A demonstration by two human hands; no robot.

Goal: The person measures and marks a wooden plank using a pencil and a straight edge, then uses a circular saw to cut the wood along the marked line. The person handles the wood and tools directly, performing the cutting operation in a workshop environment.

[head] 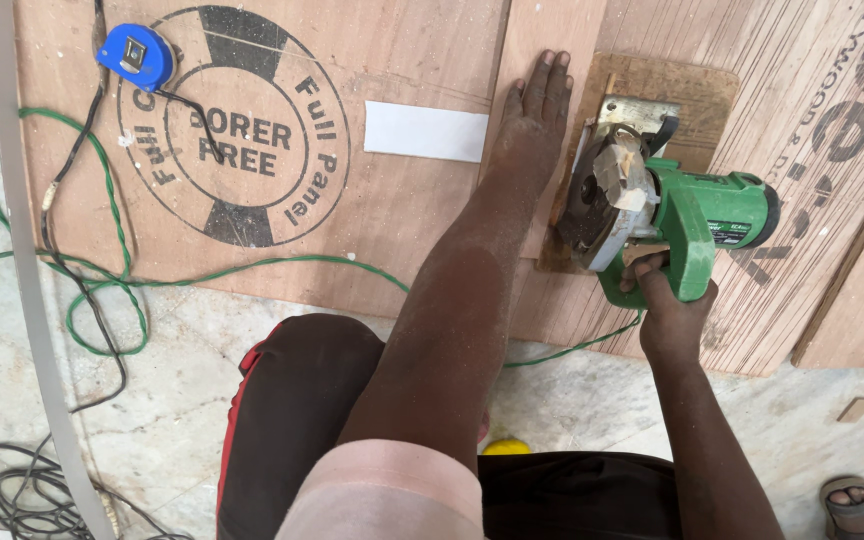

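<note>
A blue tape measure [135,55] lies at the top left on a plywood sheet [372,230] bearing a round black stamp [235,127], with a white strip [426,131] to the stamp's right. A green cord [102,290] loops over the sheet's edge onto the marble floor [172,420], crossed by a black cable [82,290], and a grey strip [32,280] runs down the left side. A yellow object [505,446] shows near the knees, a small wood chip [855,409] lies at the right, and a sandalled foot [852,505] shows in the bottom right corner.
</note>
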